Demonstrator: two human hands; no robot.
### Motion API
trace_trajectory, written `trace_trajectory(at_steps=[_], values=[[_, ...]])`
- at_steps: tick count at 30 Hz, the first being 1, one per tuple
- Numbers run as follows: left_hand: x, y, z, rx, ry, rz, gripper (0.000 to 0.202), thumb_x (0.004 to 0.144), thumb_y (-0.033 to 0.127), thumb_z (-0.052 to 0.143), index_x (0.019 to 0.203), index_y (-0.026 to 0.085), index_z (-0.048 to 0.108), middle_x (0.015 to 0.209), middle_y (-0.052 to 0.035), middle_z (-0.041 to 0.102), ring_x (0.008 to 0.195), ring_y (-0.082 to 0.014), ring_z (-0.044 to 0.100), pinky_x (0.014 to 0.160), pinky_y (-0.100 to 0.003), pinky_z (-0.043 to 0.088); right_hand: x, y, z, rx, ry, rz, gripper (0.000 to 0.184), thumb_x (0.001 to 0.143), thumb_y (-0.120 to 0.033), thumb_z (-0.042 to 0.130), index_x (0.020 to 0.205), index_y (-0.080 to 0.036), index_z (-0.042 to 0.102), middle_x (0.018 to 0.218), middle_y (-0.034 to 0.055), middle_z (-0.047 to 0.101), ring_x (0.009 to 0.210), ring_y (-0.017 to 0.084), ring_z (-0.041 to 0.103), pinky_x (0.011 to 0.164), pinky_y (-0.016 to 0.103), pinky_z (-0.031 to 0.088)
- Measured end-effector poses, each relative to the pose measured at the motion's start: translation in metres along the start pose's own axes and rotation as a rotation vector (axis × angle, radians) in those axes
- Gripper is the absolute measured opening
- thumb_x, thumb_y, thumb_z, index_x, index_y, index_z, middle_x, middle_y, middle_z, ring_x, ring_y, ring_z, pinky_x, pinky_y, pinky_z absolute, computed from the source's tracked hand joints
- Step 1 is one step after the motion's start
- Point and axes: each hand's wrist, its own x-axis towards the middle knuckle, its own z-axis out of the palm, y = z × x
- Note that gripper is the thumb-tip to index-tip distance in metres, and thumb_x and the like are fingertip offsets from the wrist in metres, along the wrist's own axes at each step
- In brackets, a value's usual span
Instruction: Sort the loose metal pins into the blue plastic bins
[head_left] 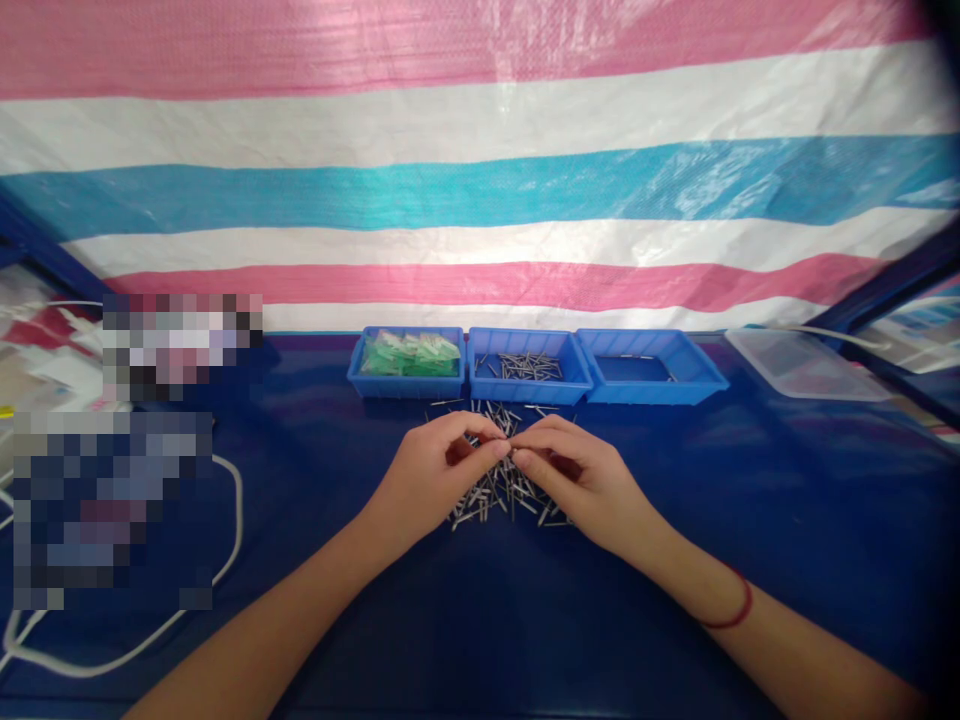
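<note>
My left hand (448, 458) and my right hand (581, 468) meet fingertip to fingertip, each with thumb and index finger pinched together. Whatever sits between the fingertips is too small to make out. Directly beneath them spreads a loose pile of thin silvery metal pins (487, 500), shaped somewhat like rivets, partly covered by both hands. Behind the pile, a blue bin (529, 391) holds more of these pins. To its right, another blue bin (701, 380) has only a few slim pieces on its floor.
A third blue bin (409, 388), at the left of the row, contains green and clear plastic packets (411, 353). A translucent plastic lid (806, 365) lies back right. At left, a white cable (240, 510) loops over the dark blue table (480, 630) near blurred-out items. Striped sheeting (480, 195) hangs behind.
</note>
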Motion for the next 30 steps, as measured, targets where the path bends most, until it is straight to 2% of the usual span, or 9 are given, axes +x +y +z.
trace_trajectory(at_steps=[3, 7, 13, 17, 22, 28, 30], values=[[0.000, 0.000, 0.000, -0.032, 0.014, -0.014, 0.020, 0.084, 0.036, 0.060, 0.090, 0.017, 0.067, 0.066, 0.0013, 0.062, 0.056, -0.0102, 0.052, 0.053, -0.021, 0.040, 0.000, 0.001, 0.000, 0.053, -0.036, 0.026, 0.022, 0.090, -0.035, 0.053, 0.098, -0.021, 0.068, 0.092, 0.0069, 0.059, 0.077, 0.017, 0.057, 0.061, 0.029, 0.044], [0.000, 0.002, -0.002, -0.025, 0.027, -0.015, 0.020, 0.084, 0.034, 0.060, 0.090, 0.017, 0.067, 0.070, 0.0005, 0.064, 0.058, -0.0100, 0.053, 0.053, -0.020, 0.040, 0.002, 0.002, 0.001, 0.074, -0.044, 0.024, 0.019, 0.089, -0.033, 0.054, 0.091, -0.020, 0.069, 0.086, 0.0056, 0.059, 0.076, 0.016, 0.056, 0.062, 0.030, 0.043], [0.001, 0.002, -0.003, 0.024, 0.025, 0.028, 0.016, 0.085, 0.030, 0.060, 0.091, 0.017, 0.066, 0.078, -0.0003, 0.066, 0.061, -0.0099, 0.055, 0.057, -0.020, 0.042, 0.000, 0.006, 0.002, 0.094, 0.051, 0.006, 0.011, 0.086, -0.029, 0.059, 0.085, -0.020, 0.065, 0.084, 0.0051, 0.057, 0.073, 0.016, 0.055, 0.058, 0.029, 0.042], [0.001, 0.001, -0.003, 0.078, 0.015, 0.082, 0.013, 0.085, 0.028, 0.060, 0.088, 0.017, 0.066, 0.084, -0.0011, 0.066, 0.064, -0.0098, 0.056, 0.061, -0.021, 0.044, -0.002, 0.006, 0.001, 0.068, 0.115, -0.069, 0.003, 0.085, -0.021, 0.059, 0.086, -0.021, 0.062, 0.083, 0.0035, 0.054, 0.064, 0.012, 0.050, 0.051, 0.026, 0.038], [0.000, 0.000, -0.001, 0.134, -0.038, 0.169, 0.011, 0.086, 0.026, 0.059, 0.087, 0.017, 0.065, 0.086, -0.0009, 0.065, 0.067, -0.0097, 0.056, 0.066, -0.021, 0.044, -0.002, 0.000, -0.001, 0.003, 0.190, -0.183, 0.010, 0.082, -0.012, 0.058, 0.085, -0.021, 0.060, 0.082, 0.0017, 0.052, 0.057, 0.009, 0.045, 0.046, 0.023, 0.036], [0.001, -0.002, 0.002, 0.179, -0.116, 0.214, 0.013, 0.090, 0.027, 0.055, 0.088, 0.018, 0.064, 0.084, -0.0009, 0.064, 0.071, -0.0109, 0.056, 0.069, -0.022, 0.043, -0.003, -0.004, -0.003, -0.073, 0.189, -0.262, 0.008, 0.082, -0.014, 0.060, 0.087, -0.020, 0.060, 0.079, 0.0016, 0.054, 0.055, 0.009, 0.043, 0.048, 0.024, 0.036], [0.001, -0.001, 0.002, 0.187, -0.128, 0.237, 0.015, 0.091, 0.026, 0.053, 0.088, 0.017, 0.064, 0.085, -0.0012, 0.064, 0.072, -0.0108, 0.056, 0.070, -0.022, 0.043, -0.003, -0.006, -0.005, -0.118, 0.176, -0.283, 0.006, 0.082, -0.015, 0.060, 0.080, -0.019, 0.058, 0.074, 0.0008, 0.054, 0.056, 0.009, 0.043, 0.051, 0.025, 0.036]])
